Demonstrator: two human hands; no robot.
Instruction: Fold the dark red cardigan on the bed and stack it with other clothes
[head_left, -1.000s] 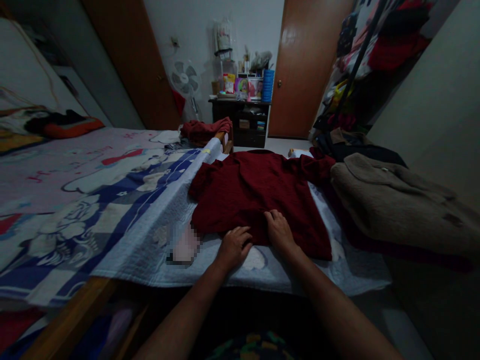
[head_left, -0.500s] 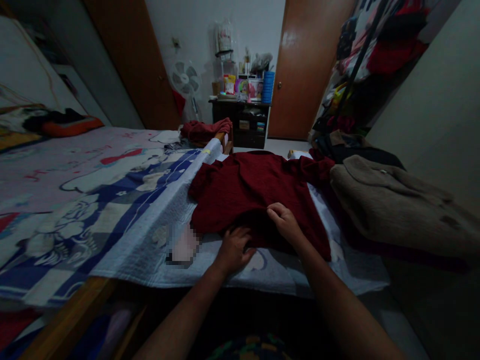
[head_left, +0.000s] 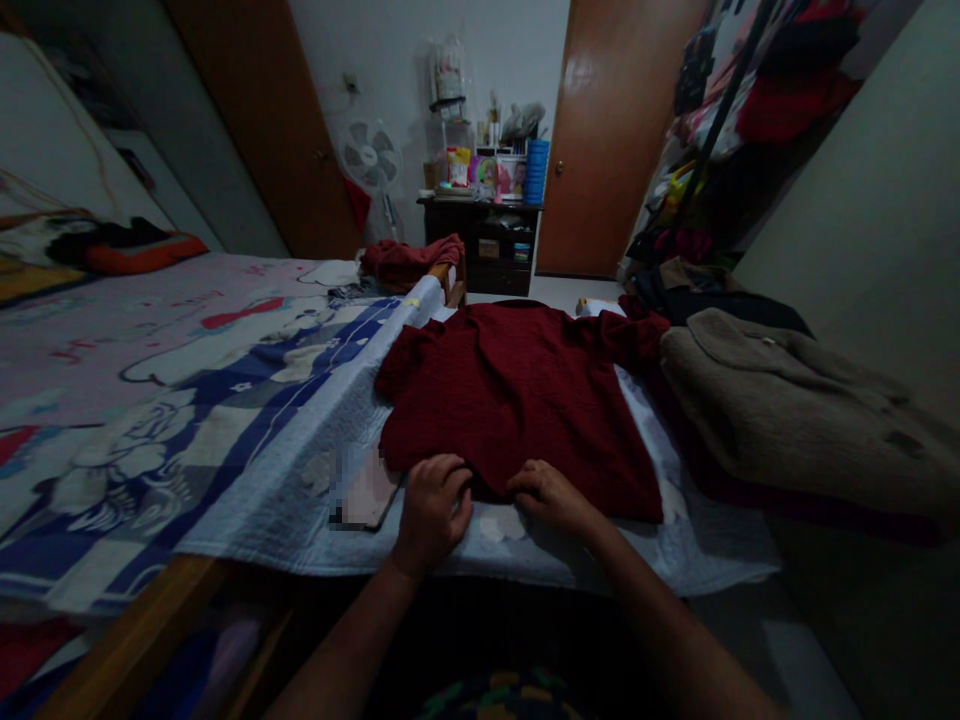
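A dark red knitted top (head_left: 517, 390) lies spread on a light blue quilted cloth (head_left: 300, 530), its hem towards me and its sleeves drawn up at the far corners. My left hand (head_left: 433, 508) is closed at the left part of the hem, fingers curled over the fabric. A short way to its right, my right hand (head_left: 553, 498) pinches the same hem. The fingertips of both hands are partly hidden. Left of my left hand lies a flat, pixelated object (head_left: 367, 495).
To the right, a folded brown coat (head_left: 787, 400) lies on other clothes. A bed with a patterned blanket (head_left: 187, 370) stretches along the left, beside a wooden rail (head_left: 135, 635). Farther back are a reddish cloth (head_left: 412, 260), a fan (head_left: 371, 160) and a dark cabinet (head_left: 480, 245).
My left hand has come from under the raised hem and shifted left. My right hand has moved down towards me, bringing the lifted front of the top down flat.
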